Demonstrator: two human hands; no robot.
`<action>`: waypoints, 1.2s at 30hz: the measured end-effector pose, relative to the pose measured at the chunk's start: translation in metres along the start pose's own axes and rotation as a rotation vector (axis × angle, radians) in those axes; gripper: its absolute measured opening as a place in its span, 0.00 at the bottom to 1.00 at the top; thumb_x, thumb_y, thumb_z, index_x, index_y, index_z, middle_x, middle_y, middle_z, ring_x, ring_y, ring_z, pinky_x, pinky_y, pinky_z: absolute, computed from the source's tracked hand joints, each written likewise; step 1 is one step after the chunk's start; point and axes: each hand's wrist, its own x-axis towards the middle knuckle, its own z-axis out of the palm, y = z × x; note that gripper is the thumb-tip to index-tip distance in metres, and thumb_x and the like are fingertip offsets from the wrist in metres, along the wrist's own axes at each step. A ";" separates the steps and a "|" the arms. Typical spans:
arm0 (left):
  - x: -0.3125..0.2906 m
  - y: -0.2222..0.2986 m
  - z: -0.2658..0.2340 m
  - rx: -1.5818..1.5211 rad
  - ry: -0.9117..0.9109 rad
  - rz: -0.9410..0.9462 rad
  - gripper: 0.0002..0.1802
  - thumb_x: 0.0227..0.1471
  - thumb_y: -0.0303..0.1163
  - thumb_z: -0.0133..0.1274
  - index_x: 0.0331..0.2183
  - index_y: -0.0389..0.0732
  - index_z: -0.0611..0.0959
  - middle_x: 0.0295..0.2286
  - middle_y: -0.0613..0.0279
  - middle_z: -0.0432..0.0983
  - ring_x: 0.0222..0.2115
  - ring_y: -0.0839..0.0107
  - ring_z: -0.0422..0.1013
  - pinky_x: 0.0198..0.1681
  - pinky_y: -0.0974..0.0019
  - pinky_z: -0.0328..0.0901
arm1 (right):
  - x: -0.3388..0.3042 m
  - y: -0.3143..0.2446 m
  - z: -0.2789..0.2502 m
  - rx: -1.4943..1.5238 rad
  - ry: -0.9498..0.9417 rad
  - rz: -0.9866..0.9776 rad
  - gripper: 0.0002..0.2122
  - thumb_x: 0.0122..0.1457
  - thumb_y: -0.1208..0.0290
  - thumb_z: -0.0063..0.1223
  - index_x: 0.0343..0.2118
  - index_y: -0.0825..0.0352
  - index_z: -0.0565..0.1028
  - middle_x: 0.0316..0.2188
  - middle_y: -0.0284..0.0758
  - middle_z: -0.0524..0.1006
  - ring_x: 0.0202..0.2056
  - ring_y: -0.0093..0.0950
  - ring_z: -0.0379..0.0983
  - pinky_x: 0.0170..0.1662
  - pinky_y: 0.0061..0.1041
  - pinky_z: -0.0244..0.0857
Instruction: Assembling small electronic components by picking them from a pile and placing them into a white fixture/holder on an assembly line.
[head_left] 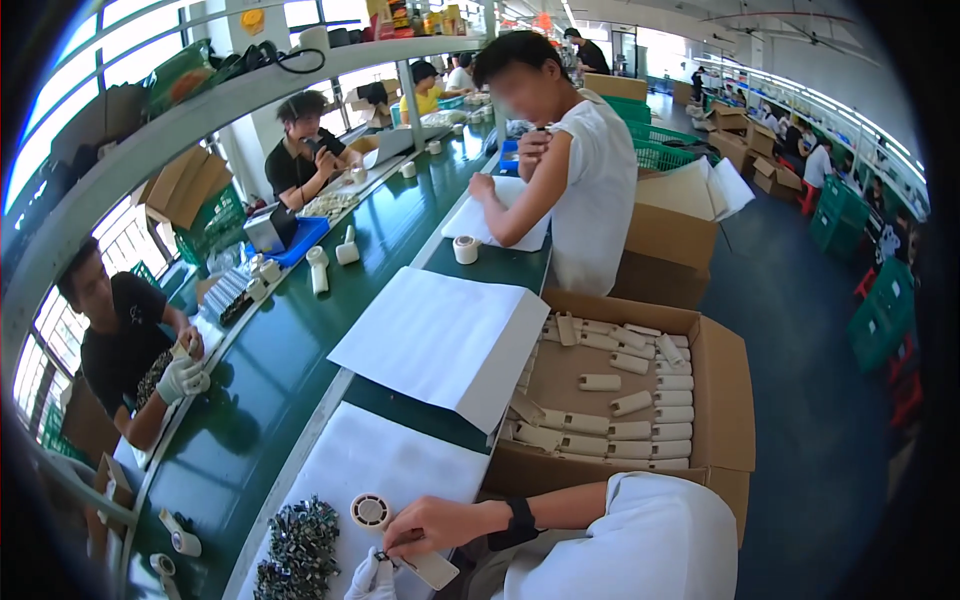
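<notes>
My right hand [440, 524], bare and with a black band on the wrist, is closed in a pinch over a small dark part [382, 556]. Just below it, my left hand [371, 579] wears a white glove and is closed by one end of a flat white plastic handle piece [432, 569]; its fingers are partly cut off by the lower edge. A round white vented head [370, 511] lies just beyond my right fingertips. To the left is a heap of small shiny dark metal parts [298, 550] on a white sheet [390, 455].
A cardboard box [725, 400] with rows of white handle shells [630, 402] stands at my right. The green conveyor belt [270, 375] runs past, carrying white hair-dryer-like bodies [318, 270]. A co-worker in white [600, 180] sits ahead; a gloved co-worker [125, 340] sits across.
</notes>
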 end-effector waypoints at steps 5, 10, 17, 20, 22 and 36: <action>0.005 0.003 0.001 -0.094 -0.042 -0.133 0.15 0.59 0.29 0.58 0.45 0.29 0.84 0.34 0.61 0.83 0.35 0.76 0.73 0.41 0.70 0.70 | 0.001 0.008 -0.004 0.036 -0.026 -0.007 0.07 0.60 0.69 0.61 0.36 0.67 0.80 0.21 0.33 0.78 0.21 0.26 0.69 0.28 0.24 0.63; 0.004 -0.006 0.001 -0.032 -0.027 -0.037 0.15 0.58 0.27 0.58 0.46 0.31 0.84 0.34 0.64 0.82 0.33 0.77 0.73 0.40 0.71 0.70 | 0.001 0.009 -0.008 0.000 -0.133 0.057 0.07 0.60 0.70 0.60 0.38 0.66 0.81 0.29 0.33 0.81 0.25 0.27 0.73 0.29 0.24 0.64; -0.001 -0.008 0.006 0.085 0.034 0.114 0.13 0.57 0.24 0.59 0.45 0.33 0.85 0.34 0.63 0.81 0.33 0.75 0.74 0.40 0.69 0.71 | 0.003 -0.003 -0.010 -0.012 -0.100 0.026 0.07 0.60 0.69 0.60 0.36 0.67 0.80 0.21 0.33 0.78 0.21 0.27 0.71 0.27 0.26 0.61; -0.002 -0.002 0.009 0.128 0.046 0.134 0.13 0.56 0.23 0.60 0.44 0.33 0.85 0.32 0.62 0.81 0.33 0.73 0.75 0.40 0.67 0.72 | 0.002 0.002 -0.007 -0.052 -0.101 0.040 0.07 0.59 0.70 0.61 0.36 0.67 0.80 0.21 0.33 0.78 0.21 0.29 0.71 0.27 0.26 0.62; -0.003 0.000 0.012 0.121 0.080 0.135 0.13 0.56 0.24 0.60 0.44 0.33 0.86 0.33 0.61 0.81 0.33 0.73 0.76 0.40 0.67 0.72 | 0.003 0.000 -0.006 -0.074 -0.102 0.046 0.07 0.59 0.70 0.61 0.36 0.67 0.79 0.21 0.34 0.78 0.22 0.30 0.71 0.27 0.27 0.62; 0.003 0.006 0.016 -0.136 0.181 -0.058 0.13 0.52 0.23 0.62 0.42 0.35 0.86 0.34 0.59 0.82 0.33 0.69 0.77 0.39 0.66 0.72 | 0.009 -0.024 -0.017 -0.403 -0.242 -0.267 0.07 0.55 0.72 0.63 0.38 0.58 0.80 0.38 0.30 0.76 0.45 0.32 0.72 0.43 0.30 0.70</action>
